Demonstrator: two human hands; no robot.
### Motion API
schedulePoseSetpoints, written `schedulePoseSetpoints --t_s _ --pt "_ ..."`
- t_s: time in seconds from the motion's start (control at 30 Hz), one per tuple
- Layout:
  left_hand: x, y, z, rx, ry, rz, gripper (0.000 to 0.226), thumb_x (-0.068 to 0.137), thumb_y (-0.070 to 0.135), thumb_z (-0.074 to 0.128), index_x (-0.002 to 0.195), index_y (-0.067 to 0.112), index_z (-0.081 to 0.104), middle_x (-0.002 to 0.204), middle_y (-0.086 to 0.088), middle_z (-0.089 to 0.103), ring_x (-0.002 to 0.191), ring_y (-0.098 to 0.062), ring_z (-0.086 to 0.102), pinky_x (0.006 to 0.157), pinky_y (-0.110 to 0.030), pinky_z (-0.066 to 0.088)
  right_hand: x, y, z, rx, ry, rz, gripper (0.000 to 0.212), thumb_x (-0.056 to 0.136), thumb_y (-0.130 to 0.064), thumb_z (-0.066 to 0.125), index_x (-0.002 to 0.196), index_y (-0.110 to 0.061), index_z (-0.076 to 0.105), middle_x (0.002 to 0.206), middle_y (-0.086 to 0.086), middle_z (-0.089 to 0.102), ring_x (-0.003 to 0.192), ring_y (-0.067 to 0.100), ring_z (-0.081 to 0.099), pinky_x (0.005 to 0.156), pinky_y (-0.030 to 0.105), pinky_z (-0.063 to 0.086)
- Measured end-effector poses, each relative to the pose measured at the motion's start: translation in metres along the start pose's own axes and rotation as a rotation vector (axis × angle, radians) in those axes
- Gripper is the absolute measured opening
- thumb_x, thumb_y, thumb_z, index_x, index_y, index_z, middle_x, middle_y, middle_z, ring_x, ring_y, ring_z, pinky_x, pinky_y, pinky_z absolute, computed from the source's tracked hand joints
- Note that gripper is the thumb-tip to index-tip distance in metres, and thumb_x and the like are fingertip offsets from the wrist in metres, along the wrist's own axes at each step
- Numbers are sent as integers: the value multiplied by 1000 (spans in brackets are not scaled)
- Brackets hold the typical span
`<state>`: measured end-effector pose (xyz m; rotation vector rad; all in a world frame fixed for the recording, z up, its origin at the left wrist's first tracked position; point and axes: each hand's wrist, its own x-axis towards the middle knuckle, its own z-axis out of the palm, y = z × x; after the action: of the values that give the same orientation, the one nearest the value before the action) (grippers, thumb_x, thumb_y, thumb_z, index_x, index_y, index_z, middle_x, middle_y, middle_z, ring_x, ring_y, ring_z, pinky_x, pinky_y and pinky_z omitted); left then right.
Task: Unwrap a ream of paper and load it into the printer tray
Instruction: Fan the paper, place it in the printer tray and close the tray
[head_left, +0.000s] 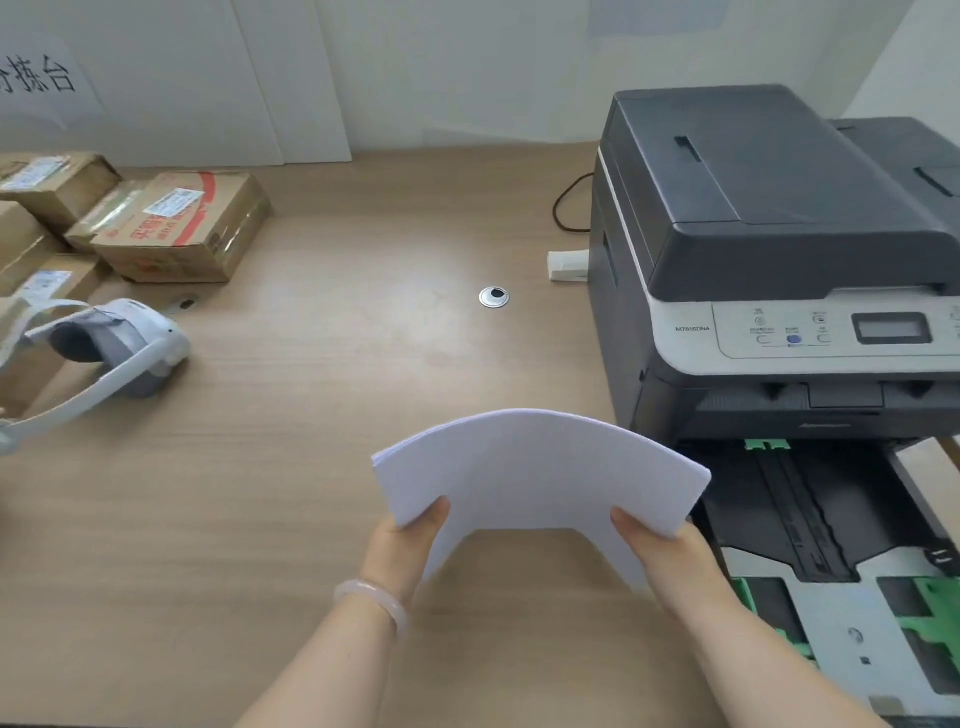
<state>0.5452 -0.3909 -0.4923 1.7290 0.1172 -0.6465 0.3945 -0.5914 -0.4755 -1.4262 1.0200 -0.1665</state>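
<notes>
Head view: one stack of white paper (540, 467), unwrapped and bowed upward into an arch, held at its near corners over the wooden desk (291, 467). Left hand (405, 545): thumb (434, 512) pressed on top of the stack's near-left corner, the other fingers curled beneath and hidden by the sheets; pale bracelet (371, 597) at the wrist. Right hand (670, 561): thumb (626, 522) on top of the near-right corner, remaining fingers under the stack, out of sight. Both hands grip the paper. Just right of the right-hand fingers: paper tray (779, 525), drawn out of the printer and dark inside, with green guides (767, 444) at its far end; the stack's right edge overlaps the tray's left rim in the view. Beyond and right of the fingers: grey multifunction printer (779, 234), lid closed. Beyond the fingers, mid-desk: round metal cable grommet (494, 296). Far left of the left-hand fingers: white headset (104, 348) with strap, lying on the desk, and behind it several taped cardboard boxes (176, 228). Left of the printer: dark cable (563, 202) and a white block (569, 265), type not discernible.
</notes>
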Motion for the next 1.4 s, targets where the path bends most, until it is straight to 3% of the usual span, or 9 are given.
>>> schedulePoseSetpoints --t_s 0.2,0.3,0.47,0.6,0.77,0.93,1.03,1.23,1.4 --pt "15 9 -3 23 -2 60 14 89 28 63 84 40 65 96 14 68 97 -12 61 90 -34 42 9 -7 3 -21 -2 -16 6 87 -20 66 88 -21 72 95 5 73 91 21 65 83 38 48" --pt "19 5 -1 54 26 35 10 88 31 63 81 38 65 94 8 69 97 -19 62 91 -36 44 11 -3 8 -59 -21 -15 8 88 -25 64 91 -32 65 103 6 69 98 22 62 91 43 47" --pt "16 34 -11 101 92 58 9 85 30 67 79 24 69 94 -10 70 91 -27 64 79 -36 47 13 -40 7 -97 -19 -91 17 88 -24 64 102 -18 70 103 5 71 94 21 64 82 37 49" --pt "7 70 -41 -86 126 119 6 86 24 67 81 26 65 91 1 69 86 -23 63 78 -34 45 6 -96 -3 -99 -141 -280 26 84 -30 69 109 -27 69 101 -9 75 97 8 68 83 27 50" --pt "-3 92 -69 -416 30 92 15 89 24 63 103 20 68 110 -2 72 98 -24 67 82 -39 50 6 -133 -5 11 -85 -350 51 78 -31 74 126 -25 59 105 -1 74 95 13 71 86 38 56" --pt "-21 92 -45 -644 13 21 21 91 22 60 111 16 65 111 -5 70 101 -27 66 86 -45 52 -12 -134 31 446 -335 -61 52 87 -28 66 134 -18 44 121 7 65 110 23 65 95 43 51" --pt "-37 89 -19 -708 -22 -33 27 92 22 59 117 11 62 115 -10 69 105 -31 64 93 -50 50 -25 -127 58 497 -430 -7 43 92 -28 59 132 -18 48 124 4 67 111 24 65 93 44 53" --pt "-59 70 20 -723 -65 -134 32 89 24 63 118 9 63 112 -12 72 102 -31 68 85 -45 55 -30 -116 73 573 -100 2 30 91 -11 60 121 -11 56 104 6 70 87 23 67 68 34 54" --pt "-50 69 -1 -903 -140 -110 41 83 33 62 119 14 62 107 -7 74 95 -24 70 77 -38 59 -18 -107 39 423 -111 -22 18 90 -14 62 107 -17 64 103 4 72 94 27 68 86 45 54"
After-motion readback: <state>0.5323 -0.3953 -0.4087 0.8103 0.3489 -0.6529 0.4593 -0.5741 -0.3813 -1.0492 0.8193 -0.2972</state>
